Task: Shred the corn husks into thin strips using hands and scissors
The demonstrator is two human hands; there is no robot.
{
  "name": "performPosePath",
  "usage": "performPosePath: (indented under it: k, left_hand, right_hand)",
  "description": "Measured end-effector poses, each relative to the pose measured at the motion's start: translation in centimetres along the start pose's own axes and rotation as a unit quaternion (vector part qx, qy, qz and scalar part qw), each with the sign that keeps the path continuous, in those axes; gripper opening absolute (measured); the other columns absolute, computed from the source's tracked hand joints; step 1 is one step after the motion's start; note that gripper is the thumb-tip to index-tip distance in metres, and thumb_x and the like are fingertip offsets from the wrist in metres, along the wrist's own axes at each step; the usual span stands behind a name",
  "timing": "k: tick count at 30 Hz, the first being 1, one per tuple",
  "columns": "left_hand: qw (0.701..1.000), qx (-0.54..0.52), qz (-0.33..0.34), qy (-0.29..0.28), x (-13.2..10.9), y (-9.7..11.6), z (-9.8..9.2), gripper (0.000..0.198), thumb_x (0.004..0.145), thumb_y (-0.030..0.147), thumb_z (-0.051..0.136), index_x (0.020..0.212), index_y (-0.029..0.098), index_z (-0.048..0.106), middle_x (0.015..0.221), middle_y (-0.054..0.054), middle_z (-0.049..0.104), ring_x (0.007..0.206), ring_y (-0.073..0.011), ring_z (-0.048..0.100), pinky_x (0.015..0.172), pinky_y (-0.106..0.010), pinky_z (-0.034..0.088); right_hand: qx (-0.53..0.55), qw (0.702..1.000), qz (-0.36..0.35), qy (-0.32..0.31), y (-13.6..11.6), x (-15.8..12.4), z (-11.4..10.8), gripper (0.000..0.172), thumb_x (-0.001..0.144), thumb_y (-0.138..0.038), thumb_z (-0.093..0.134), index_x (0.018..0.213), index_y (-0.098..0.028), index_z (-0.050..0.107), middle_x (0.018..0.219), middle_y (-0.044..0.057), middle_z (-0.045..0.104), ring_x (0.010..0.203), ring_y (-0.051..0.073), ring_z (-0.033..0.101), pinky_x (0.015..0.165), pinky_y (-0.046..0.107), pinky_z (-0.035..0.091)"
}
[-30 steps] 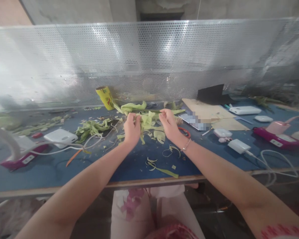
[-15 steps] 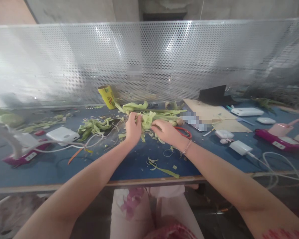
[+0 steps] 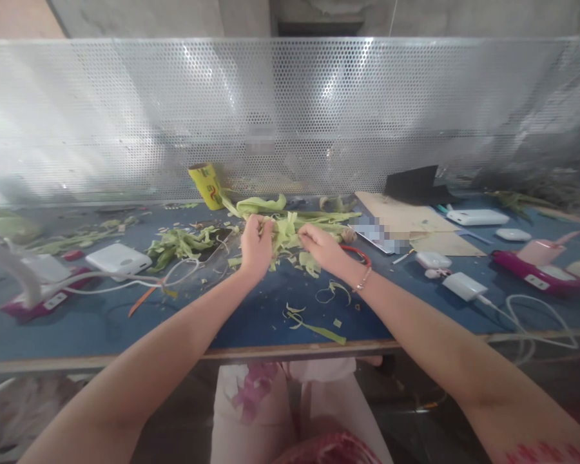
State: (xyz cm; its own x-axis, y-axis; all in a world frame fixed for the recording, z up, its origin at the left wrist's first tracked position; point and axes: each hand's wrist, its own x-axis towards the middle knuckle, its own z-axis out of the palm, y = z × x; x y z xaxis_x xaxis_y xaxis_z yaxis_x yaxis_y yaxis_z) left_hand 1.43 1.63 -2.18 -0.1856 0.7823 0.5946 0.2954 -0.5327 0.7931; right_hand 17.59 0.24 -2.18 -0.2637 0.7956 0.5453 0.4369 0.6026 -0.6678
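Observation:
Pale green leafy stalks (image 3: 286, 231) lie in a loose bunch across the middle of the blue table (image 3: 270, 316). On their left side my left hand (image 3: 257, 243) is closed, fingers and thumb pinching the greens. My right hand (image 3: 319, 247) is closed at the right of the same leaves, fingertips pressed together; whatever they pinch is too small to make out. Behind the hands more long stalks (image 3: 261, 205) stretch toward the yellow can (image 3: 205, 185). Peeled scraps (image 3: 323, 333) are scattered nearer the front edge.
Left of the hands are a leafy pile (image 3: 181, 245), a white box (image 3: 118, 259), cables and a purple power strip (image 3: 33, 306). Rightward lie a phone (image 3: 377, 233), cardboard (image 3: 406, 216), a white charger (image 3: 464, 286) and another power strip (image 3: 536, 274). A perforated metal screen (image 3: 299, 116) stands behind.
My right hand has drawn slightly away from my left, showing more of the leaves between them. A curled scrap now lies below my right hand.

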Motion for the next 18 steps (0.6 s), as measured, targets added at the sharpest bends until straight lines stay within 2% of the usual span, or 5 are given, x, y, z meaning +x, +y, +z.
performPosePath:
  k: [3,7,11,15,18]
  left_hand:
    - [0.999,-0.023,-0.024,-0.03,0.21,0.28,0.01,0.017,0.084,0.028,0.049,0.071,0.021,0.042,0.052,0.007,0.035,0.033,-0.0035,0.034,0.03,-0.015,0.028]
    - [0.991,-0.09,-0.045,-0.085,0.68,0.13,-0.09,0.021,0.085,0.036,0.05,0.073,0.022,0.04,0.048,0.009,0.032,0.028,-0.0028,0.028,0.028,-0.017,0.025]
    - [0.983,-0.126,-0.052,-0.122,0.99,-0.15,-0.23,0.026,0.084,0.043,0.051,0.073,0.023,0.038,0.049,0.009,0.033,0.027,-0.0022,0.026,0.027,-0.018,0.022]
    - [0.978,-0.133,-0.059,-0.147,0.92,-0.05,-0.3,0.026,0.085,0.044,0.049,0.075,0.023,0.036,0.051,0.009,0.036,0.027,-0.0024,0.025,0.027,-0.018,0.021]
    - [0.98,-0.123,-0.054,-0.149,0.76,0.08,-0.34,0.021,0.087,0.041,0.044,0.077,0.024,0.036,0.049,0.009,0.036,0.027,-0.0036,0.025,0.028,-0.019,0.021]
  right_hand:
    - [-0.001,1.0,-0.022,-0.008,-0.39,-0.25,-0.44,0.014,0.084,-0.024,0.04,0.07,-0.021,0.044,0.058,-0.004,0.039,0.055,0.012,0.038,0.056,0.026,0.03]
    - [0.007,0.998,-0.048,-0.029,-0.39,-0.44,-0.76,0.015,0.085,-0.028,0.042,0.075,-0.021,0.05,0.061,-0.004,0.043,0.055,0.011,0.039,0.057,0.026,0.03]
    - [0.0,0.999,-0.036,-0.035,0.0,-0.4,-0.64,0.017,0.084,-0.035,0.048,0.081,-0.02,0.054,0.062,-0.004,0.047,0.052,0.01,0.037,0.054,0.025,0.03]
    - [-0.004,0.999,-0.043,-0.012,0.0,-0.4,-0.39,0.017,0.083,-0.036,0.05,0.08,-0.02,0.056,0.075,0.0,0.058,0.061,0.012,0.046,0.058,0.026,0.035]
    - [-0.008,0.999,-0.036,-0.007,-0.08,-0.47,-0.38,0.019,0.082,-0.039,0.051,0.081,-0.02,0.057,0.078,0.001,0.059,0.064,0.013,0.048,0.059,0.027,0.036]
